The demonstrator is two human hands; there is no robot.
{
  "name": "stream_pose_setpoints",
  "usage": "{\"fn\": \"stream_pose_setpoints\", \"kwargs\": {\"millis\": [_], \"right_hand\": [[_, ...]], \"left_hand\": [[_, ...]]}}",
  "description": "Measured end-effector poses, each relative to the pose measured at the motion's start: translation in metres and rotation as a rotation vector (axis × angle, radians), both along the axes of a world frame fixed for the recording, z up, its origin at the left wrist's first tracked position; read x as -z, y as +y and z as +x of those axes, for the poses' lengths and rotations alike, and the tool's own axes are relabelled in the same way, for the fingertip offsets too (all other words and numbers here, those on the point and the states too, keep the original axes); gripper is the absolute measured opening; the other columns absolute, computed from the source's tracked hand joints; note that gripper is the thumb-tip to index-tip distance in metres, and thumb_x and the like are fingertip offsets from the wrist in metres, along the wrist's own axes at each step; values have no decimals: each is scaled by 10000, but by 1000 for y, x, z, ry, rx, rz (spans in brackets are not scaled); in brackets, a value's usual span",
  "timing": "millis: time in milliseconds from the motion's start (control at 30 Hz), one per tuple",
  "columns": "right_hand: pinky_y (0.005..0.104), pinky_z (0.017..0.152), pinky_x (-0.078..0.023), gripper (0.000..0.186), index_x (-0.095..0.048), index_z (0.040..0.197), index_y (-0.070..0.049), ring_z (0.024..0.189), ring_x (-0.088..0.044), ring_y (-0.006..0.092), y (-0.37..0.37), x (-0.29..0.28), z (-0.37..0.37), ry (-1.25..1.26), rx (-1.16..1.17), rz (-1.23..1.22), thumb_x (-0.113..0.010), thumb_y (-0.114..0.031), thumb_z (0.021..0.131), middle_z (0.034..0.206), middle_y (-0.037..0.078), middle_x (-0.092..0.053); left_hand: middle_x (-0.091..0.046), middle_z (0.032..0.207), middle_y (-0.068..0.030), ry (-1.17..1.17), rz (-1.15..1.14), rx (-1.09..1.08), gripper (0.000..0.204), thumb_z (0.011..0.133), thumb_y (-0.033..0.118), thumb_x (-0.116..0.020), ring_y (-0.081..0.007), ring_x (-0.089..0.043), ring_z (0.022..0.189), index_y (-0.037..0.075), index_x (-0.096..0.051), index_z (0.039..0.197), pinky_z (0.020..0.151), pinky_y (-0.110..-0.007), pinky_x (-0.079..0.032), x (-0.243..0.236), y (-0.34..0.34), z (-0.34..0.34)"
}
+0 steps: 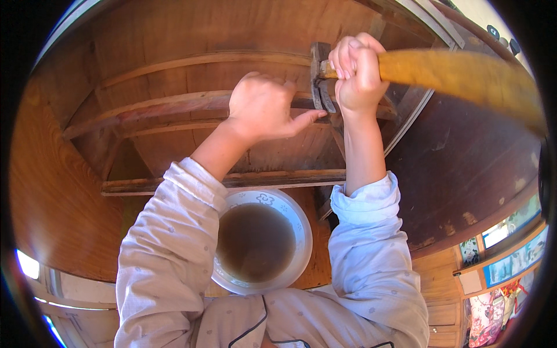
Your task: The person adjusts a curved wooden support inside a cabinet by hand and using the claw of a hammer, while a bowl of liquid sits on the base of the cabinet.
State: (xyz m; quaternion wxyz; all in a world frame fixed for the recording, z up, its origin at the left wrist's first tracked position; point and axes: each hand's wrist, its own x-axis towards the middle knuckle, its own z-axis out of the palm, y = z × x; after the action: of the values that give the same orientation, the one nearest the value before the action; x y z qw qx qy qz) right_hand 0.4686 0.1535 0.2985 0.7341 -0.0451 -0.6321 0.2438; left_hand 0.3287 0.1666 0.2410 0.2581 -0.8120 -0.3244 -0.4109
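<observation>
My right hand (360, 72) is wrapped around a claw hammer (318, 72) near its head. The hammer's yellow wooden handle (458, 72) extends far to the right and is blurred. Its dark metal claw points down against the end of a reddish wooden bar (191, 104). On that bar rests my left hand (261, 107), fingers curled over it and partly hidden, with the thumb stretched toward the claw's tip. The bar belongs to the wooden framework of a brown piece of furniture, whose panel (156, 37) spreads behind both hands.
A white patterned basin (301, 232) of murky brown liquid sits close below my forearms. Between it and my hands runs a front rail (278, 178). A dark, worn wooden panel (464, 168) stands at right, a lighter wooden side (52, 191) at left. Floral fabric (487, 319) lies lower right.
</observation>
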Motion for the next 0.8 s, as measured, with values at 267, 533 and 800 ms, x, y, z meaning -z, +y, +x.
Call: {"fn": "stream_pose_setpoints", "kwargs": {"millis": [267,533,800], "right_hand": [[232,445,-263,261,-333,574,-66,485,-335,79,-12,19,6,-36,99,235,-444,-38,809,526,-3,-362],[273,453,-300,233,-314,588,-134,401,-291,105,-28,17,50,253,59,160,-389,-160,807,461,-8,-323],[242,429,-275,290,-323,596,-142,389,-300,87,-131,52,77,205,160,50,-402,-189,871,462,-23,-342]], "left_hand": [[-588,547,-137,64,-80,-35,623,728,645,-538,-283,-600,522,38,-603,606,556,-374,-486,-3,-3,-1],[-595,621,-140,22,34,64,499,705,546,-629,-292,-607,605,48,-610,722,616,-368,-480,2,-1,-2],[-631,856,-90,38,36,185,364,765,388,-637,-248,-604,819,116,-658,1007,746,-357,-467,0,-10,-14]]}}
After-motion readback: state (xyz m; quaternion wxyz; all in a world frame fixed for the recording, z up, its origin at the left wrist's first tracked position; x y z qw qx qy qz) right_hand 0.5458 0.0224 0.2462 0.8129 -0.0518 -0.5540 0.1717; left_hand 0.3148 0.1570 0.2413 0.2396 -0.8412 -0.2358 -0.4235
